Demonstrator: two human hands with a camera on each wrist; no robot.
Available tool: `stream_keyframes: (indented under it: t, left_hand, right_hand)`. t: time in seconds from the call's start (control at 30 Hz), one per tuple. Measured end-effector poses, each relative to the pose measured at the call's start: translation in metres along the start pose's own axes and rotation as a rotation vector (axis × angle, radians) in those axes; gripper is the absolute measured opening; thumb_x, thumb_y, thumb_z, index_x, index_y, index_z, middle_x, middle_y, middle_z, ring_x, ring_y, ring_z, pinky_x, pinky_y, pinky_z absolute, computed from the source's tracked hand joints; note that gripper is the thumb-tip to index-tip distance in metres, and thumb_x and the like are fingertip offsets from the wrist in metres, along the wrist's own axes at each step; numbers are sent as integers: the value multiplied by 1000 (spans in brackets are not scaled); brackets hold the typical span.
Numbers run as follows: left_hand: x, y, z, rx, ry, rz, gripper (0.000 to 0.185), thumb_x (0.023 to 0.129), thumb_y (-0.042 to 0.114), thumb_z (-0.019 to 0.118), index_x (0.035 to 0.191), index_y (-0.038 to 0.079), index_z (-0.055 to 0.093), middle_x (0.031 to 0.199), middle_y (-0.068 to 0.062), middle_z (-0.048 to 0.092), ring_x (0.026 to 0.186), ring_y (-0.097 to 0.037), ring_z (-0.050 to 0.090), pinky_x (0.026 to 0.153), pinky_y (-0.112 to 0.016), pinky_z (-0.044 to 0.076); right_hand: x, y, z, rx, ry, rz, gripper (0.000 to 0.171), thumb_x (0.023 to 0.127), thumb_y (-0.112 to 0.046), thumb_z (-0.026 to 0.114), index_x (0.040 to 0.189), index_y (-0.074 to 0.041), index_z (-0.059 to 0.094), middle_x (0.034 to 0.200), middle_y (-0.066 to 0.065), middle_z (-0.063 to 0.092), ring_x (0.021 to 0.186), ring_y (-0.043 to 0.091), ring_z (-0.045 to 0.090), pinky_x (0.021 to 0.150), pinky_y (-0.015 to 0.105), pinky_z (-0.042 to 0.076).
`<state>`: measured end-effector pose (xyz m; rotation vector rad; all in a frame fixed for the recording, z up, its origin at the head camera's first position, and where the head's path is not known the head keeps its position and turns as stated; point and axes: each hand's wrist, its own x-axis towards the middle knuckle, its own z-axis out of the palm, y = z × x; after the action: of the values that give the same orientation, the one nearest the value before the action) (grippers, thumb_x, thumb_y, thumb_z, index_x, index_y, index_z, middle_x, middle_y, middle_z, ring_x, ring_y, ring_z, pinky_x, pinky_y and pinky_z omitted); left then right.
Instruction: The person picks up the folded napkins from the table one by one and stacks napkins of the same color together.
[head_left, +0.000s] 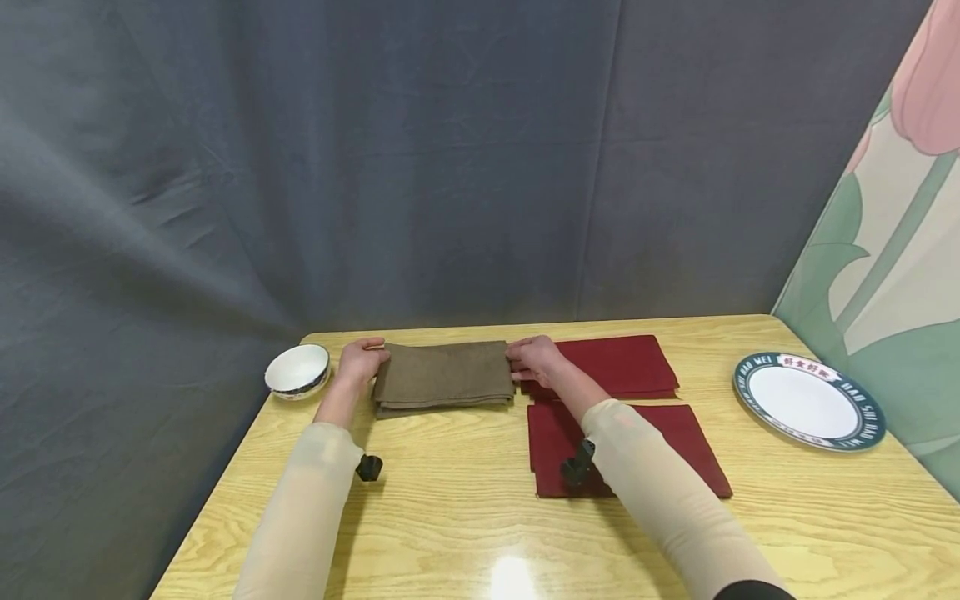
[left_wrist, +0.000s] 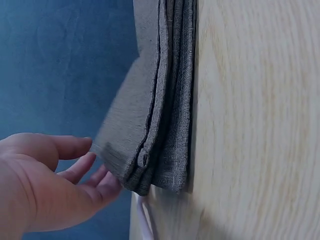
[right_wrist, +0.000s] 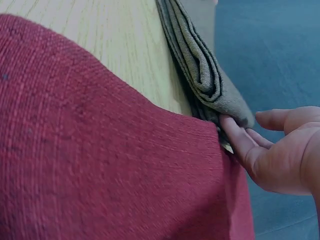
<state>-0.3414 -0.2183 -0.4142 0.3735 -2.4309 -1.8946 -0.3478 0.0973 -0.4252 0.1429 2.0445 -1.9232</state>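
A folded brown cloth [head_left: 444, 373] lies near the back edge of the table, its stacked layers showing at the front. At its left end my left hand [head_left: 362, 360] pinches the edge; in the left wrist view, the thumb is at the cloth's corner and the fingers [left_wrist: 107, 187] are against its side. My right hand [head_left: 535, 358] holds the right end. The right wrist view has its fingers [right_wrist: 240, 140] tucked at the lower layers, with the thumb close to the top edge. Beside that hand lies a folded dark red cloth [head_left: 622, 367].
A second folded red cloth [head_left: 675, 433] lies nearer, partly under my right forearm. On the far left stands a white bowl [head_left: 298, 368] with a patterned outside. A white plate [head_left: 806, 400] with a lettered blue-green rim sits at the right. Dark curtain [head_left: 450, 167] hangs behind the table.
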Motion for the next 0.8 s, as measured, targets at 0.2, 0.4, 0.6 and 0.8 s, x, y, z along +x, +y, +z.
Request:
stream_keyframes:
  t: [0.2, 0.4, 0.6, 0.8]
  left_hand:
    - [-14, 12, 10, 62, 68, 127, 35, 97, -2, 58, 132, -8, 59, 134, -27, 54, 116, -33, 53, 96, -41, 47]
    - [-29, 20, 25, 44, -38, 193, 30, 97, -1, 59, 127, -7, 62, 126, -26, 58, 100, -26, 59, 81, -35, 54]
    - [-43, 15, 40, 35, -164, 201, 29, 101, 3, 59, 129, -5, 61, 131, -27, 56, 110, -30, 59, 83, -38, 55]
    - [-60, 13, 53, 30, -224, 184, 31, 100, 2, 61, 130, -4, 61, 128, -25, 58, 112, -34, 59, 86, -42, 56]
  right_hand:
    - [-9, -1, -16, 36, -20, -54, 44, 105, -4, 50, 146, 12, 43, 141, 33, 49, 130, 42, 52, 100, 47, 49]
    - [-21, 3, -33, 20, -34, -73, 44, 107, -5, 49, 146, 13, 42, 143, 33, 49, 129, 41, 53, 94, 42, 54]
    - [-38, 9, -48, 21, -17, -90, 44, 106, -6, 51, 146, 12, 43, 140, 32, 52, 127, 40, 56, 92, 40, 55]
    - [-59, 14, -64, 18, 24, -102, 45, 106, -11, 54, 145, 9, 46, 139, 30, 55, 123, 38, 59, 91, 40, 55]
